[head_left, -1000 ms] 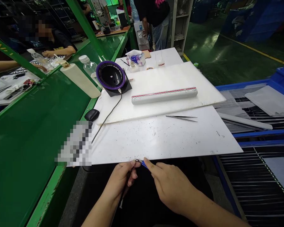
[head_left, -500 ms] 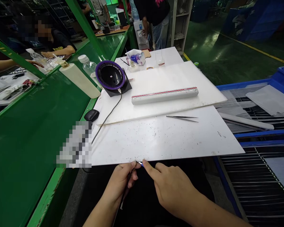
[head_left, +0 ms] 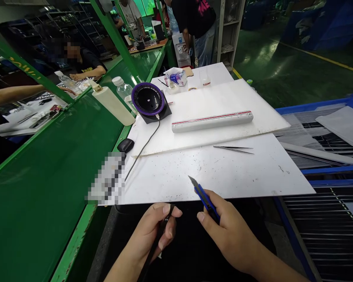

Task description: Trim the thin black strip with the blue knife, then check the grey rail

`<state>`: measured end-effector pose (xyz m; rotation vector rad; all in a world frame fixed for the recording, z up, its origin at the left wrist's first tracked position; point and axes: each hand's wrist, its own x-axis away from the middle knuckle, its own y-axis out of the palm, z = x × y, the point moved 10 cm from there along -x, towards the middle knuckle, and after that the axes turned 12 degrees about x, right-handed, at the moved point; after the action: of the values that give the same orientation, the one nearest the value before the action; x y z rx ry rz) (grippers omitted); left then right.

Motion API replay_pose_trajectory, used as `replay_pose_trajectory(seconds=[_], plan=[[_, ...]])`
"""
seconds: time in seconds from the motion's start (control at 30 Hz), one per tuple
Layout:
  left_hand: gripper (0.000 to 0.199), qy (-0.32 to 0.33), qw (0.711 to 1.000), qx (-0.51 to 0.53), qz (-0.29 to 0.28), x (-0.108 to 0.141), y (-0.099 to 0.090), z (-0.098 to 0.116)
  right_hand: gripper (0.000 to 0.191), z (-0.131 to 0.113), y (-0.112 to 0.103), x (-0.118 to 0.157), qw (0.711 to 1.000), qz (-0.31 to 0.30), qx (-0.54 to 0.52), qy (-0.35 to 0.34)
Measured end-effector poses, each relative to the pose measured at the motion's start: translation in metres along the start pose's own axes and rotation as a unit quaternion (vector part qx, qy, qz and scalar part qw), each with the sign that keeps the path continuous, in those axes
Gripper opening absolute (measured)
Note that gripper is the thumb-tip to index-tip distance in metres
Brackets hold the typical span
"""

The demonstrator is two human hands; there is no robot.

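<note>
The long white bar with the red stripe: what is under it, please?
The bar lies on a white plastic board, which rests over a second white sheet. The board's surface directly beneath the bar is covered, so it cannot be seen.

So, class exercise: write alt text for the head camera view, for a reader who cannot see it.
A person's right hand holds a blue-handled utility knife, blade up, and their left hand grips a slim black rod, just below the edge of a white plastic sheet. Steel tweezers lie on the sheet.
</note>
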<state>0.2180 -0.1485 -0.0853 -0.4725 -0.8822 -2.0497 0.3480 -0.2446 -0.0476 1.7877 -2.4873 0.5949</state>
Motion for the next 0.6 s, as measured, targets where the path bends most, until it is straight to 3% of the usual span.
replay_pose_trajectory(seconds=[0.1,0.2,0.27,0.4,0.6], plan=[[0.031,0.079,0.982,-0.171,0.01,0.007,0.012,0.022,0.022,-0.001,0.003,-0.005,0.998,0.016,-0.066,0.01],[0.02,0.229,0.898,-0.374,0.03,0.02,0.034,0.055,0.015,-0.003,0.008,-0.01,0.993,0.014,-0.119,0.001],[0.021,0.269,0.857,-0.44,0.016,0.026,0.049,0.061,0.015,-0.006,0.008,-0.013,0.991,0.013,-0.134,-0.012],[0.028,0.222,0.856,-0.466,-0.026,0.024,0.06,0.051,0.016,-0.011,0.002,-0.017,0.991,0.026,-0.131,-0.018],[0.027,0.22,0.853,-0.473,-0.025,0.024,0.06,0.051,0.016,-0.008,0.005,-0.022,0.99,-0.003,-0.142,-0.004]])
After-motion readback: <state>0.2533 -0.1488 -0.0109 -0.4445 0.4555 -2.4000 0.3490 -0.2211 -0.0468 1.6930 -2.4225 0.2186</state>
